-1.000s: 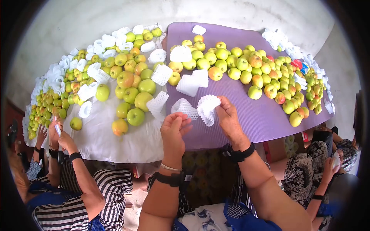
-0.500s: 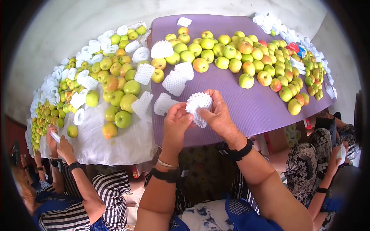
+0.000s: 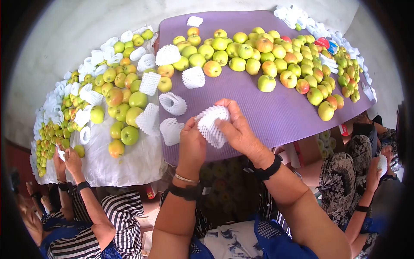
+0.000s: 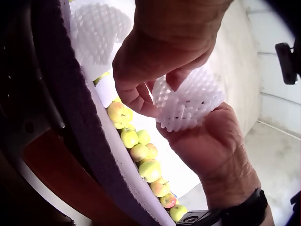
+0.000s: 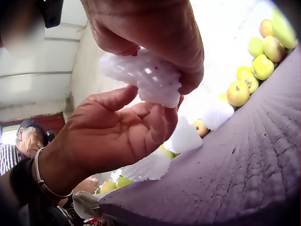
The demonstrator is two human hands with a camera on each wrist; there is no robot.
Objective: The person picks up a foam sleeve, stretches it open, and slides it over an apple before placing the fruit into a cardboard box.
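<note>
In the head view a white foam net sleeve (image 3: 214, 124) is held up over the near edge of the purple mat (image 3: 241, 114). My right hand (image 3: 239, 134) grips it from the right, thumb across its near face. From the left, my left hand (image 3: 192, 144) pinches its edge between thumb and fingers, as the right wrist view also shows. The sleeve (image 4: 186, 101) appears flattened, and light comes through its mesh. Left of my hands, several other foam sleeves lie on the mat, one sleeve (image 3: 172, 103) with its opening showing.
Green-and-red apples (image 3: 266, 83) spread across the mat's far side and right. More apples (image 3: 129, 135) lie on a pale cloth (image 3: 142, 164) to the left, with sleeves among them. People sit on both sides, one person's hands (image 3: 71, 162) at the left. Boxes stand below the table edge.
My left hand has come from beside the sleeve to pinch it together with my right. One sleeve on the mat has tipped towards me. The head view has shifted slightly right.
</note>
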